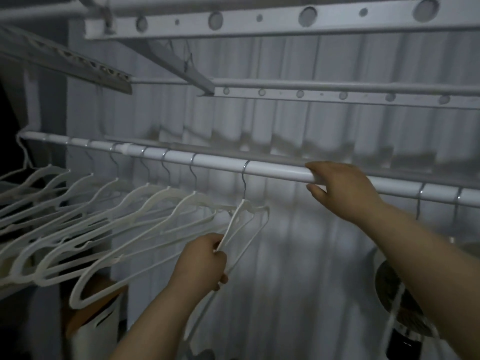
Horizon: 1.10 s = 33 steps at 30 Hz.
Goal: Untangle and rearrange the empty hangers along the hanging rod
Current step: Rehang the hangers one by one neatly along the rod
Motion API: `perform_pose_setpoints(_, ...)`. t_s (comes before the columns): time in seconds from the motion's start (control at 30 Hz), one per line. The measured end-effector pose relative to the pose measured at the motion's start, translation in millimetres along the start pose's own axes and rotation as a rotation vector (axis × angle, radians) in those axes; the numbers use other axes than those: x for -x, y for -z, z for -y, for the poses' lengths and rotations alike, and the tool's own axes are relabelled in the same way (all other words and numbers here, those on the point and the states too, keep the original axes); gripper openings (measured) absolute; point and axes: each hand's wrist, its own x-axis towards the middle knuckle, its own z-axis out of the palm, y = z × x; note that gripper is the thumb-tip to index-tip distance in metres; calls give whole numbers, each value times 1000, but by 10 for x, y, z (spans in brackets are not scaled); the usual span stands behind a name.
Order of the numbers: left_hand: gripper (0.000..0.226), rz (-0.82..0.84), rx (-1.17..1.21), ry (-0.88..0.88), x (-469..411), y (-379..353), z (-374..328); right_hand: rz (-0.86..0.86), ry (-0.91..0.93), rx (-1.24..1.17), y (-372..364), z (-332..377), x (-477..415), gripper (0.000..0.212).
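Observation:
A white hanging rod [220, 162] runs from the upper left down to the right. Several empty white hangers [109, 211] hang spaced along its left half, fanned toward me. My left hand [201, 261] grips the lower arm of the rightmost white hanger [242, 216], whose metal hook sits over the rod. My right hand [342, 189] holds the rod itself, fingers curled over the top, to the right of that hook. Two more metal hooks [422, 193] sit on the rod further right, their hangers hidden behind my right arm.
A white curtain [285, 126] hangs behind the rod. Perforated drying-rack bars [259, 19] cross overhead, with a lower one [337, 96] in the middle. A cardboard box [98, 310] stands at the lower left. A round dark fan-like object [397, 297] sits at the lower right.

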Motion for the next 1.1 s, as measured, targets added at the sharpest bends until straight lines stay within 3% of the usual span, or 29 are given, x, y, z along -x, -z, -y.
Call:
perform_pose_setpoints(0.53,34,51,-94,-39,-224,518,158,17,-114,11,-12,174,-15,45)
perform_pose_setpoints(1.1,37,53,-183,-55,-207,450,97,15,-103,26,-2,128,-4,46)
